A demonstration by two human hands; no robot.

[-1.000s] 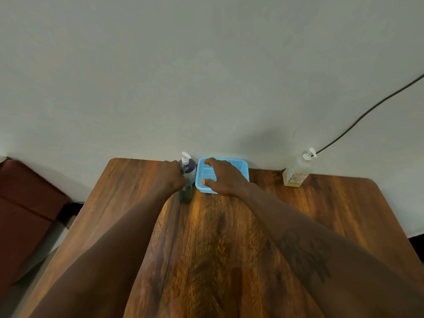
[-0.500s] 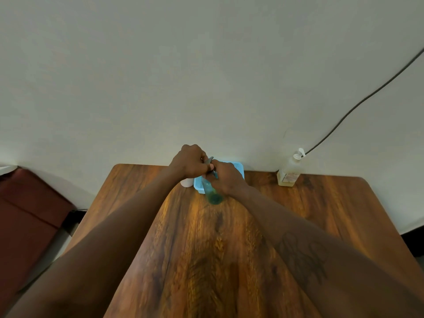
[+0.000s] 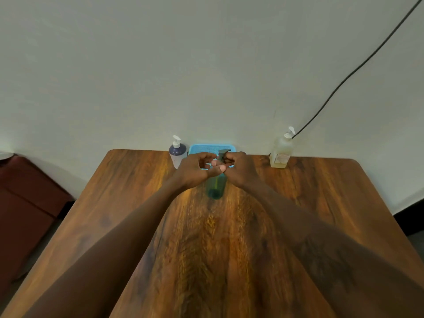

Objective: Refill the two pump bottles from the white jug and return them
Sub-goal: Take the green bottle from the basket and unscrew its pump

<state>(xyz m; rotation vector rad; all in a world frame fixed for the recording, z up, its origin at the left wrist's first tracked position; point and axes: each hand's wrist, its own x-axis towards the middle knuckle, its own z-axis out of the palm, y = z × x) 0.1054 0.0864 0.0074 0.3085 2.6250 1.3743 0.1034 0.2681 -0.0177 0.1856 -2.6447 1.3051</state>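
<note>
A green pump bottle (image 3: pixel 216 185) is being held upright on the wooden table (image 3: pixel 321 203), just in front of the blue tray (image 3: pixel 202 148) at the wall edge. The bottle's neck is being steadied by the left hand (image 3: pixel 195 169), whose thumb and forefinger are curled loosely about it; how firmly it is being clasped cannot be told. The dark pump head (image 3: pixel 223 153) is being gripped by the right hand (image 3: pixel 238 168), fingers closed over its collar, in what is judged to be an unscrewing action.

A second pump bottle (image 3: pixel 177 154), dark-topped with a white pump, is being left standing just left of the tray, untouched and with its pump fitted. A pale bottle (image 3: pixel 281 151) with a white pump is being left at the far right of the table, where a black cable (image 3: pixel 358 70) is running up the wall behind it. No white jug is being shown in this view.

The task is judged to be at an early stage: the first bottle is only being opened, no pouring is being seen, and the filling of both bottles and their return are being left to do.
</note>
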